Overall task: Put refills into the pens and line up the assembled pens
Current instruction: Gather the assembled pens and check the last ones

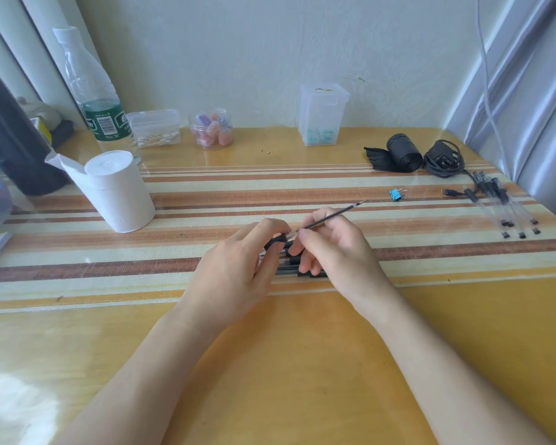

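On the desk (pixel 302 364), the paper roll (pixel 119 191) at 9 o'clock stands well apart and is no threat. The trouble lies at the centre. Our left grip (pixel 235 268) is curled round a pen barrel (pixel 276 239), and our right grip (pixel 337 248) pinches the refill (pixel 334 216), whose tip points toward 2 o'clock and whose back end sits at the barrel's mouth.

Both work directly over the heap of loose pens (pixel 289 268), so a careless finger could, we judge, roll them about. The finished row (pixel 507 208) at 3 o'clock lies close to the desk's edge. A bump could scatter it or send a pen over.

The refill is thin. If we push it in at an angle it may catch and bend, or slip from the pinch. The binder clip (pixel 396 194) at 2 o'clock lies just beyond its tip.
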